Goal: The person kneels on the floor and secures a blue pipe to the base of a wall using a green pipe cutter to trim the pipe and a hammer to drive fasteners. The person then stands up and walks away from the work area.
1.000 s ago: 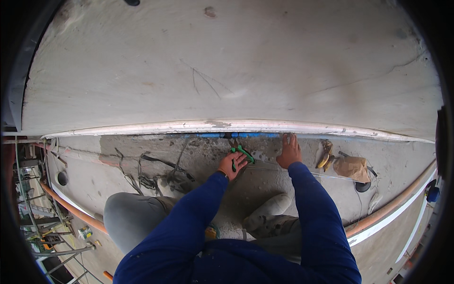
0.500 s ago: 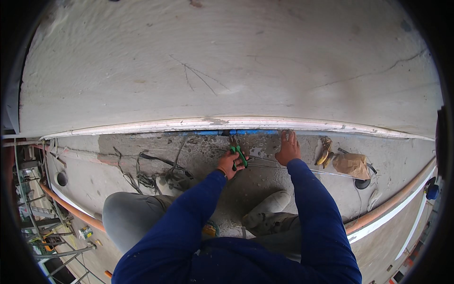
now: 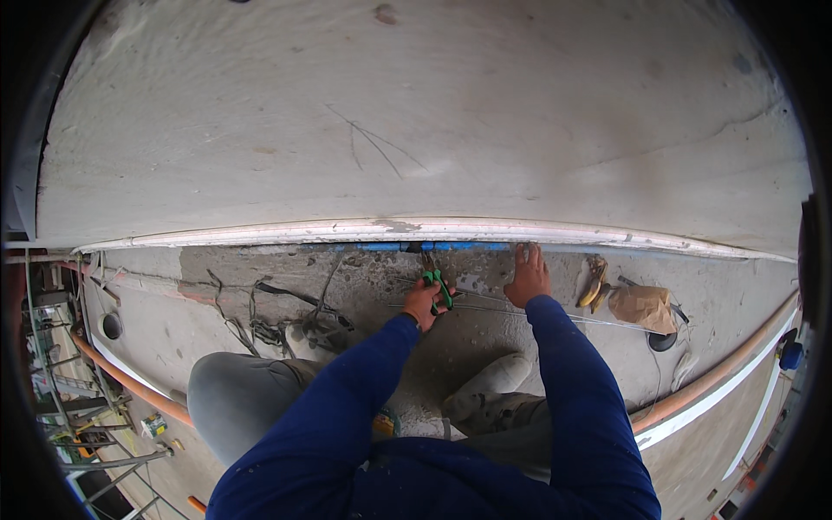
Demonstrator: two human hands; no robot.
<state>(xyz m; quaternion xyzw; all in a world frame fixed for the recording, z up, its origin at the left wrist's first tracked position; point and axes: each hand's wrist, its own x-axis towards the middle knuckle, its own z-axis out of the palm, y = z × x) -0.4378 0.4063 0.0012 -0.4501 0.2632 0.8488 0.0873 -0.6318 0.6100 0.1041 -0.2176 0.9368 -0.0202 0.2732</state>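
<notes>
My left hand (image 3: 423,303) is closed round the green handles of a pair of pliers (image 3: 433,286). Their jaws reach up to a blue pipe (image 3: 472,246) along the foot of the wall, beside a dark patch on it. Whether the jaws grip anything there is too small to tell. To the right, my right hand (image 3: 527,277) has its fingers stretched out, with the fingertips against the blue pipe near its right part. I see nothing held in it. Thin metal rods (image 3: 555,315) lie on the floor below and beyond the right hand.
A pale ledge (image 3: 303,231) runs along the wall above the pipe. Dark straps (image 3: 299,295) lie left of the pliers. On the right are yellow-handled tools (image 3: 594,286), a brown paper bag (image 3: 643,308) and a round hole (image 3: 662,341). Orange pipes (image 3: 139,386) border the floor.
The view has tilted slightly. The left hand still grips the pliers at the blue pipe, and the right hand stays at almost the same place.
</notes>
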